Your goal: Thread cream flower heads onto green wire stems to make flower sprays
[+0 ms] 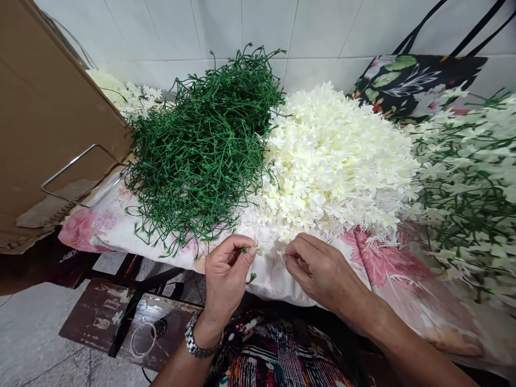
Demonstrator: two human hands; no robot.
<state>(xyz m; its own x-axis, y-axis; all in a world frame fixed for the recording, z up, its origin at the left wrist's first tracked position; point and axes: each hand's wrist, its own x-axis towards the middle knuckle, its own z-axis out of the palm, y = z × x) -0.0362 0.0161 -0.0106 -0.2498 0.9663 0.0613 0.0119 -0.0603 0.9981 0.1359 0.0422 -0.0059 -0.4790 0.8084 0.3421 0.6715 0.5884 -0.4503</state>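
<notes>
My left hand [228,279], a metal watch on its wrist, pinches a green plastic stem [252,277] between thumb and forefinger. Small green tips of it show beside the fingers. My right hand [318,269] is closed in a pinch a short way to the right; what its fingertips hold is too small to make out. Between the two hands a small white petal piece [264,250] shows at the left fingertips. Beyond my left hand lies a big tangled heap of green plastic stems [201,145]. A heap of white artificial blossoms [334,161] lies beyond my right hand.
A floral cloth [161,236] covers the work surface. Finished-looking white flowers on green stems [475,188] lie at right, near a black floral bag [419,86]. At left stands a cardboard box [56,118] by a metal wire handle [68,166]. Below is a brown wooden stool [97,312].
</notes>
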